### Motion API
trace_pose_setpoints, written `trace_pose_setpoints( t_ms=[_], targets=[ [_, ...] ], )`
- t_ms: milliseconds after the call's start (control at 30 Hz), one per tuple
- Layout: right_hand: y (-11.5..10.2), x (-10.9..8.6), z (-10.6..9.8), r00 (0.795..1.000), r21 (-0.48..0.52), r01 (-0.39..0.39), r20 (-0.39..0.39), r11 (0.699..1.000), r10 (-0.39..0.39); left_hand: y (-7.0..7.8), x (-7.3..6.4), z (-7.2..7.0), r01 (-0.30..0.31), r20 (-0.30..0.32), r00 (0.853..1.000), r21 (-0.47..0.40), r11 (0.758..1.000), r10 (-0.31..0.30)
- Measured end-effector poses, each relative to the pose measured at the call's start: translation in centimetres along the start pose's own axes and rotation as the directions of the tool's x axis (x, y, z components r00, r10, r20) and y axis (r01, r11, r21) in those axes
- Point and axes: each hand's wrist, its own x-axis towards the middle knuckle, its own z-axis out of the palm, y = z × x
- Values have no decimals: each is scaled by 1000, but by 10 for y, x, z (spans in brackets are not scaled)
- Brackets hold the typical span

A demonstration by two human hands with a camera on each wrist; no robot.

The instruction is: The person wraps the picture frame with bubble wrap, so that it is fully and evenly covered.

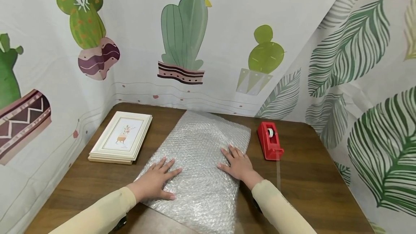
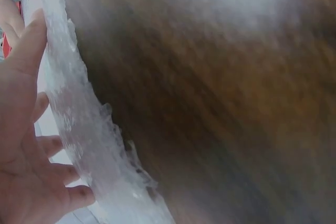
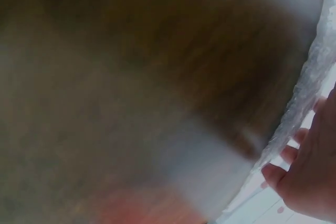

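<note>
A sheet of clear bubble wrap (image 1: 198,147) lies at a slant over the middle of the table, its near end reaching the bottom of the head view. My left hand (image 1: 156,181) rests on its left edge with fingers spread. On the right side of the sheet, my right hand (image 1: 238,163) lies with its fingers spread too. The wrist views show the ragged edge of the bubble wrap (image 2: 79,98) beside the left fingers, and the sheet's rim (image 3: 304,85) by the right fingertips. Neither hand grips anything.
Stacked cream picture frames (image 1: 121,136), the top one with a potted-plant print, sit at the back left of the wooden table (image 1: 312,190). A red tape dispenser (image 1: 269,142) stands at the right, a strip of tape hanging from it. Behind hangs a cactus-printed cloth (image 1: 136,46).
</note>
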Motion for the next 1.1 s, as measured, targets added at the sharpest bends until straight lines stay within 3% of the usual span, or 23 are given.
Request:
trace_pose_setpoints(
  t_ms=[367,700,867,967,1100],
  targets=[
    [-17,-17,9,997,45,-63,-33,997,64,-21,1,-3,-94,7,996,64,994,93],
    [-23,-38,8,994,40,-81,-66,996,84,-34,10,-15,-177,44,984,86,980,174],
    [-22,-41,4,995,16,-52,-86,999,53,-32,14,-24,-135,76,989,78,988,130],
    [-22,-43,3,995,23,-30,-93,999,32,-22,13,-29,-86,81,993,67,994,81],
    [-19,-48,-1,996,51,18,-87,999,-13,-7,7,-30,-22,51,998,-12,1000,23]
  ],
)
